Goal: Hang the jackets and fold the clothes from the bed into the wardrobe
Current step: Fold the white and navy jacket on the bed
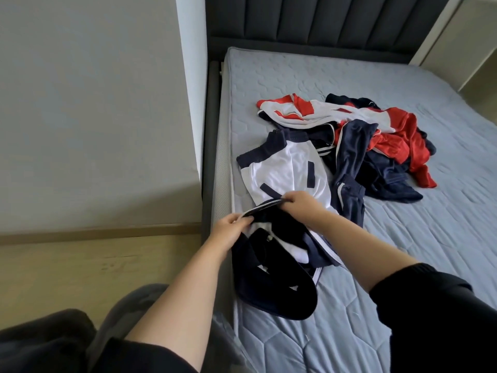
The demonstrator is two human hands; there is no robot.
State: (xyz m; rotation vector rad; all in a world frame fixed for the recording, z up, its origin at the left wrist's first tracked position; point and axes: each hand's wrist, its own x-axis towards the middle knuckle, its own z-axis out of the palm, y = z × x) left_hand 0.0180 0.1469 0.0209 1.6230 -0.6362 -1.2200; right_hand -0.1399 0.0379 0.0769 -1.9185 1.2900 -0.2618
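Bed (pixel 403 238): jacket (pixel 285 170) lengthwise toward headboard (pixel 322 20).

So there's a white and navy jacket (pixel 285 170) spread flat on the mattress (pixel 403 238) near its left edge, with its navy striped hem lifted off the mattress. Its dark lower part bunches up and droops over the edge. Just right of it, mid-mattress, a tangled pile of clothes (pixel 376 141): red, white and navy pieces all crumpled together, touching the jacket.
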